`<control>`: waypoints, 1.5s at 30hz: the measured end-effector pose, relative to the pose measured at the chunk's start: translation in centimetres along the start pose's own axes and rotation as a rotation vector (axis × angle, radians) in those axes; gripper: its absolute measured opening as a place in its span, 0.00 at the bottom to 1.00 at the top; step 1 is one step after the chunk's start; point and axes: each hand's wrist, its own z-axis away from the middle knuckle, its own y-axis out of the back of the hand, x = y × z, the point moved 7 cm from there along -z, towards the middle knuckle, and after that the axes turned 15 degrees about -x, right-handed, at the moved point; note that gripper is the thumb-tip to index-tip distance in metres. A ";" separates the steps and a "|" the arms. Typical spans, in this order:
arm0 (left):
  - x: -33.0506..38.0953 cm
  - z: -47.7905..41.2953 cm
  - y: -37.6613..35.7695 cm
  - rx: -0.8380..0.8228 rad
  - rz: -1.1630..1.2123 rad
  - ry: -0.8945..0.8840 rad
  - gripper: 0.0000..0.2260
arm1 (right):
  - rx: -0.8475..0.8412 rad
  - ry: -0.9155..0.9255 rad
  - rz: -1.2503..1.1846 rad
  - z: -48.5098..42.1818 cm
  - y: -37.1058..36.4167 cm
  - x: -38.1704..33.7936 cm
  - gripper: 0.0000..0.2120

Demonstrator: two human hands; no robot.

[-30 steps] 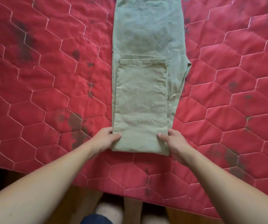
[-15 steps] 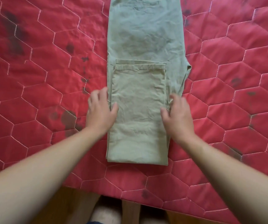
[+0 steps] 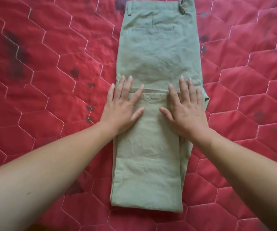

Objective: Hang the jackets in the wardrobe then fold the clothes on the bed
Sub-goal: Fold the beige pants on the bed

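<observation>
Trousers (image 3: 152, 155), olive, lie folded lengthwise before us, the doubled legs nearest. Our left hand (image 3: 122, 107) and right hand (image 3: 187, 109) press flat on the turned-back hem at centre, fingers straight and spread. The waistband (image 3: 154, 5) points to twelve o'clock. A red quilted bedspread (image 3: 51, 64) lies beneath.
</observation>
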 end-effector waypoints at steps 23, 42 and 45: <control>-2.6 3.6 1.8 0.005 1.146 0.160 0.35 | 0.020 -0.322 -1.437 7.0 -2.1 1.7 0.39; 4.1 23.5 -12.6 -0.771 1.500 0.421 0.10 | -0.827 -0.448 -1.675 23.7 -15.0 -3.9 0.09; 3.0 20.3 -10.4 -0.633 1.586 0.441 0.09 | -0.771 -0.440 -1.715 21.2 -12.7 -3.5 0.09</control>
